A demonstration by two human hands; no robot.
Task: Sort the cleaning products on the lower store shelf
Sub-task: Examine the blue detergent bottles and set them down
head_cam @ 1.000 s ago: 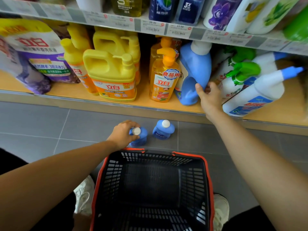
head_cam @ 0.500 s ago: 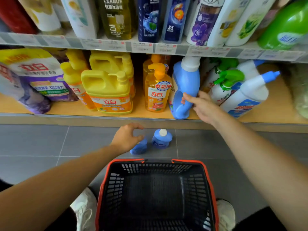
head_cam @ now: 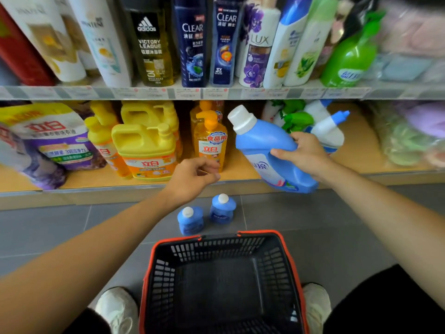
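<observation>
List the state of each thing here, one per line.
Big blue bottle: capped, tilted, held off the shelf by the right hand.
Left hand: loosely curled, holding nothing.
Small blue bottles: capped, upright on the floor.
Basket: on the floor, between the shoes.

Lower shelf [head_cam: 243, 171]: bare board between the orange pump bottle [head_cam: 210, 143] and the white spray bottles [head_cam: 326, 132], partly screened by the blue bottle [head_cam: 261, 142], held tilted in the right hand [head_cam: 305, 155]. Left stretch packed with yellow jugs [head_cam: 144, 150] and a purple pouch [head_cam: 50, 141]; narrow bare strip along the front. Upper shelf rail [head_cam: 216, 93] caps headroom. Floor [head_cam: 48, 232]: two small blue bottles [head_cam: 190, 221] just beyond the basket [head_cam: 240, 234]; open tiles either side.
</observation>
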